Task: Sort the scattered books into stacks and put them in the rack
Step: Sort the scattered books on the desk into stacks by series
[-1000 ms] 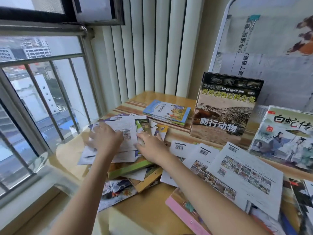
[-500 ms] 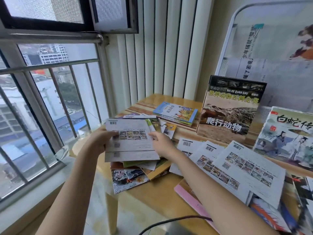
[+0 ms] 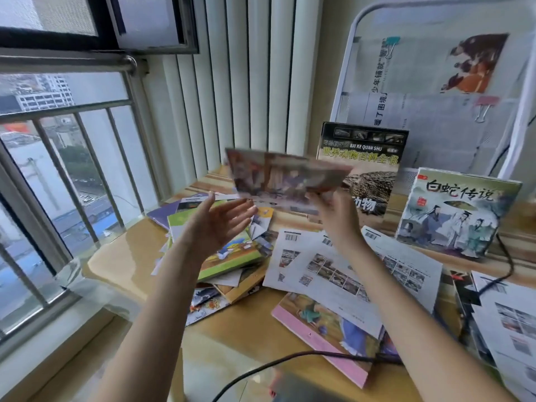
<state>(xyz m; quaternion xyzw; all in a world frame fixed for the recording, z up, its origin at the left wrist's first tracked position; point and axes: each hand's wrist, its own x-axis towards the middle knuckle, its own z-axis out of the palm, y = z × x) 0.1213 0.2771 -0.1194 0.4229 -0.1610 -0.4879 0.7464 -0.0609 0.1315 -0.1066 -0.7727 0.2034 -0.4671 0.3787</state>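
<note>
My right hand (image 3: 333,210) holds a thin picture book (image 3: 278,178) by its lower right edge, lifted above the table and blurred by motion. Just under the book's left end, my left hand (image 3: 220,224) is open with the palm up and touches nothing. Below it lies a messy pile of books (image 3: 229,256) with a green-edged one on top. Several white-backed books (image 3: 348,271) and a pink-edged book (image 3: 324,338) lie scattered to the right. A white wire rack (image 3: 351,68) lined with newspaper stands at the back right.
Two books stand upright at the back: a dark reptile book (image 3: 368,158) and a pale one with painted figures (image 3: 455,213). A black cable (image 3: 290,361) crosses the wooden table's (image 3: 139,256) front. A barred window (image 3: 58,169) is on the left, vertical blinds behind.
The book that both hands held over the pile has risen and turned picture-side toward me. My left hand has let go of it; only the right hand holds it now.
</note>
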